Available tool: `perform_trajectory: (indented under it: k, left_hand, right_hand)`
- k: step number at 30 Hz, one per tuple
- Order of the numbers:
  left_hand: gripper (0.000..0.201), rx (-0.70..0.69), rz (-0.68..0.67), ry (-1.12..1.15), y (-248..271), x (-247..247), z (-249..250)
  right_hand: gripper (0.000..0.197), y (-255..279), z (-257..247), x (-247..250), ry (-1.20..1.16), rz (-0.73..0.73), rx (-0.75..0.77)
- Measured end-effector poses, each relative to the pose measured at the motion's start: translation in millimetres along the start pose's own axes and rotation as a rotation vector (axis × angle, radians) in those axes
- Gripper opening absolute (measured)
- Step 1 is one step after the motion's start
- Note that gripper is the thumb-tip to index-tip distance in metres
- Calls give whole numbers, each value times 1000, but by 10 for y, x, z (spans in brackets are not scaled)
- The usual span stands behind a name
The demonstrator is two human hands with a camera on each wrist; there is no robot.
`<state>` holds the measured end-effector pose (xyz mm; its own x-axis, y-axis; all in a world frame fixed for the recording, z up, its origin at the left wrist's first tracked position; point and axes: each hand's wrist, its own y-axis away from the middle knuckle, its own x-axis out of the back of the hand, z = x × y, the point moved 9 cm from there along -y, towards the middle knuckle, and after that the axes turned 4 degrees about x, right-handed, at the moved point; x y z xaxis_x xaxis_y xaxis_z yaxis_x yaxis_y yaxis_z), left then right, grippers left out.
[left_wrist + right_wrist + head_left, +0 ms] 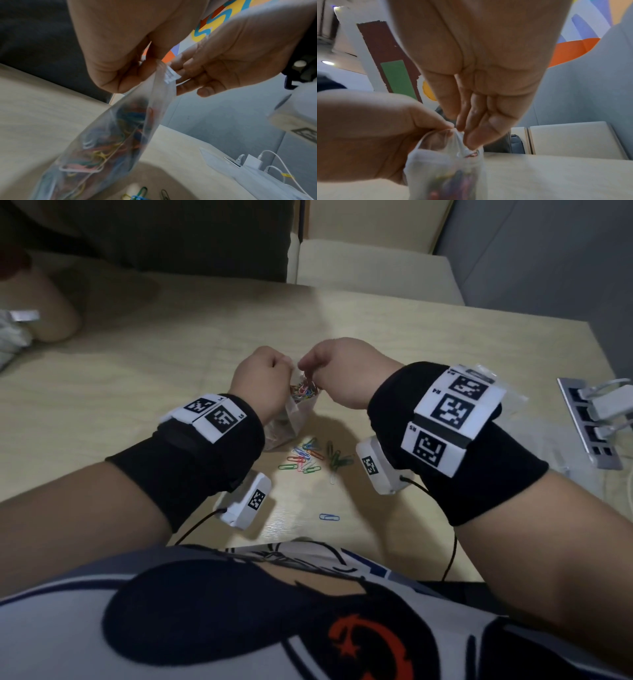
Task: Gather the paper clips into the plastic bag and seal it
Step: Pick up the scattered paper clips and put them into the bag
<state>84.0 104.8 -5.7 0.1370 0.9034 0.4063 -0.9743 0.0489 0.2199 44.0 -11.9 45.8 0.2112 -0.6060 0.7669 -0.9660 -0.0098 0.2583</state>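
Observation:
A clear plastic bag (291, 416) holding many coloured paper clips hangs upright just above the wooden table (171, 371). My left hand (281, 368) pinches the left side of the bag's top edge. My right hand (308, 364) pinches the right side, thumb against fingers. The left wrist view shows the bag (111, 135) slanting down from both hands, with my right hand (181, 73) on a white strip at the rim. In the right wrist view my right hand (464, 134) and left hand (447, 125) meet at the bag's mouth (447, 146). Several loose paper clips (308, 457) lie below the bag.
A single blue clip (329, 517) and a white clip (332, 479) lie nearer to me. A silver power strip (589, 422) with white plugs and cables sits at the table's right edge. Cream seats (370, 265) stand beyond the far edge.

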Motion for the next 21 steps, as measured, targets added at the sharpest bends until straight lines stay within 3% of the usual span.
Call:
perform_trajectory:
  k: [4, 8, 11, 14, 18, 21]
  left_hand:
    - [19, -2, 26, 2, -26, 52, -3]
    - [17, 5, 12, 13, -79, 60, 2]
    - [16, -10, 13, -11, -94, 56, 12]
    - [17, -23, 4, -29, -86, 41, 9]
    - [17, -31, 7, -33, -98, 50, 25]
    - [17, -36, 30, -33, -101, 80, 28]
  right_hand:
    - [25, 79, 283, 66, -53, 148, -34]
    - [37, 225, 849, -562, 230, -128, -150]
    - [45, 297, 1076, -840, 316, -161, -156]
    - [51, 320, 1065, -982, 298, -168, -129]
    - [42, 227, 892, -1064, 228, -95, -95]
    - [56, 183, 719, -1179, 261, -118, -34]
